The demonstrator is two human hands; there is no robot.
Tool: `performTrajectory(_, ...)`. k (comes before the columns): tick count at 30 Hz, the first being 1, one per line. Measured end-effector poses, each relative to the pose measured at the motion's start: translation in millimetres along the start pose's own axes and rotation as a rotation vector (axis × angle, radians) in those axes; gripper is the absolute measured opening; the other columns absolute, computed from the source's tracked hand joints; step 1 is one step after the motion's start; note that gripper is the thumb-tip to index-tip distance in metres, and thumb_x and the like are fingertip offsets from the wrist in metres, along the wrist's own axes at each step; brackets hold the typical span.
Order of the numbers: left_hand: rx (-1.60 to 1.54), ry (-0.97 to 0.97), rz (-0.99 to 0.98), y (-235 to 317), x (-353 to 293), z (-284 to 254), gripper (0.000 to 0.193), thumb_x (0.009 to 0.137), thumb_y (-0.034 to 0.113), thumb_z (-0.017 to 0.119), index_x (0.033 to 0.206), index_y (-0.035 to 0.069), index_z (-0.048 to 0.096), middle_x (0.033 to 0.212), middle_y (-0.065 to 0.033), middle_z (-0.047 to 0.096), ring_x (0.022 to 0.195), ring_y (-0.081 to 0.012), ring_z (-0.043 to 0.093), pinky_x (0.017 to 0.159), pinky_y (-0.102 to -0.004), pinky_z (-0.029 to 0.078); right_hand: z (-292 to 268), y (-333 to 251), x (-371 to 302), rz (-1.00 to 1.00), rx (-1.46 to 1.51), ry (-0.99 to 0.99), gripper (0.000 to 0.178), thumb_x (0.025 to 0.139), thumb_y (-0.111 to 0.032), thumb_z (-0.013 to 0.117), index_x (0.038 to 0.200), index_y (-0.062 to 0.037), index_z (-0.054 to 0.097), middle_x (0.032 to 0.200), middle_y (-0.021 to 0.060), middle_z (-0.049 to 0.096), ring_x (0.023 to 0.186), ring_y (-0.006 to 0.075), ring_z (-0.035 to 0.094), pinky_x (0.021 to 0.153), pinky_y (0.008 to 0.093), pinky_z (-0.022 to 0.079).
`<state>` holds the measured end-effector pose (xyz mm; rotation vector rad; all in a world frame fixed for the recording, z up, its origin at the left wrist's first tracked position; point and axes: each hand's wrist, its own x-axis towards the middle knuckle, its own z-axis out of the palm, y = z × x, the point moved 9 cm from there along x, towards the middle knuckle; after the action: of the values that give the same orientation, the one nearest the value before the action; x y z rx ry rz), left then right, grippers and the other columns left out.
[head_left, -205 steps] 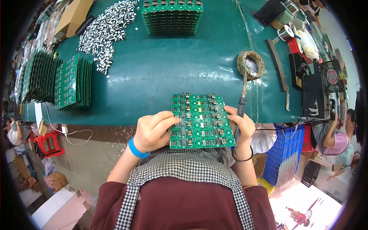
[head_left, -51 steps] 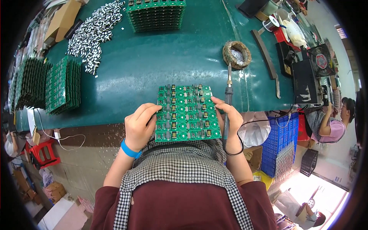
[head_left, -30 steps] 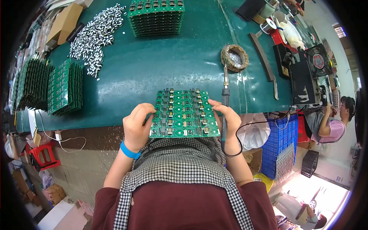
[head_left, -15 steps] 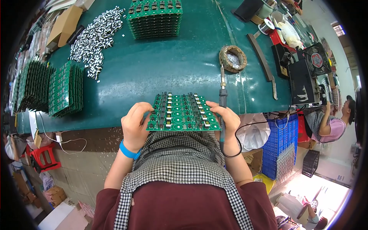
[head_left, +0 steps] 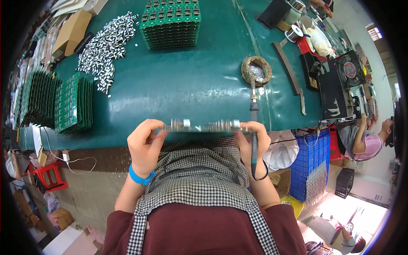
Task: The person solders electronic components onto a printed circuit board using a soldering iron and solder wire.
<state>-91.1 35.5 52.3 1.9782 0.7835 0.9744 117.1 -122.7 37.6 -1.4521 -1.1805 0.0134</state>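
Head view shows the circuit board (head_left: 204, 129) edge-on between the hands (head_left: 144, 142), which pinch its opposite ends.

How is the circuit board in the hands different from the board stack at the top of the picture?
The held board is single; the far stack has many layers. The held board is seen nearly edge-on and blurred; the far stack shows its top face more clearly. Both carry raised components on top.
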Motion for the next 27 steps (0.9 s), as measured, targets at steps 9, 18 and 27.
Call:
performTrajectory(9,-0.119,-0.147,-0.399,-76,26,44,0.014,0.084,0.007,0.069,0.090,-0.004,0.063,0.067,-0.0012,0.057,0.056,-0.0037,0.043,0.049,-0.0219,0.034,15,30,14,0.084,-0.316,-0.069,0.025,0.069,0.001,0.078,0.084,-0.0046,0.058,0.069,0.0080,0.061,0.059,0.0207,0.061,0.053,0.0292,0.047)
performTrajectory(18,-0.171,-0.173,-0.430,-60,34,41,0.012,0.082,0.000,0.066,0.092,-0.003,0.059,0.068,-0.0001,0.051,0.054,-0.0040,0.036,0.048,-0.0227,0.030,6,46,16,0.270,-0.057,0.058,0.027,0.074,0.007,0.073,0.094,-0.0028,0.058,0.083,0.0087,0.068,0.073,0.0173,0.068,0.063,0.0256,0.053)
performTrajectory(27,0.329,-0.091,0.311,-9,11,24,0.023,0.071,-0.011,0.061,0.090,0.002,0.064,0.089,-0.0115,0.064,0.063,-0.0238,0.062,0.053,-0.0302,0.048,21,22,12,-0.139,-0.175,-0.128,0.034,0.072,0.008,0.070,0.099,-0.0063,0.055,0.091,0.0097,0.070,0.079,0.0254,0.070,0.064,0.0302,0.055)
